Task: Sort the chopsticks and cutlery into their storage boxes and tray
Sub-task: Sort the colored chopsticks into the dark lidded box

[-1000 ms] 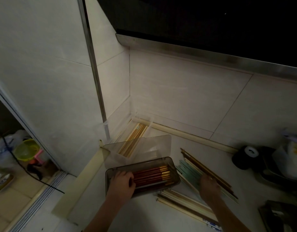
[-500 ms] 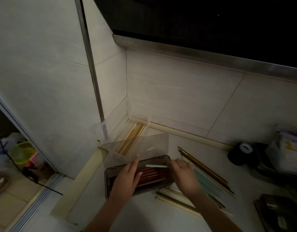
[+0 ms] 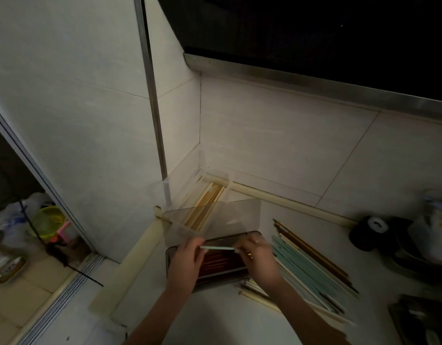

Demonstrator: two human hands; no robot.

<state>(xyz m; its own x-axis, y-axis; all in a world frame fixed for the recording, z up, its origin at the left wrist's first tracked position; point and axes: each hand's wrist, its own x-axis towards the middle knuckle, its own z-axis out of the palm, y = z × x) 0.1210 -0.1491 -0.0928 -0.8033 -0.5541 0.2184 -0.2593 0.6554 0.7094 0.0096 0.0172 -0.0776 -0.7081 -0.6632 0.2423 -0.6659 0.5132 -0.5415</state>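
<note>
Dim tiled counter corner. Both hands, L (image 3: 187, 257) & R (image 3: 256, 255), now pinch a pale green chopstick (image 3: 218, 248) over the smoked storage box (image 3: 168, 263), lifted from the pile; sorting continues.

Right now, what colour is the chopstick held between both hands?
Pale green chopstick, seen in the head view.

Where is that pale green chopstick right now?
In the head view, the pale green chopstick is held level between the left hand and right hand, just above the open smoky box of red chopsticks, low centre.
</note>
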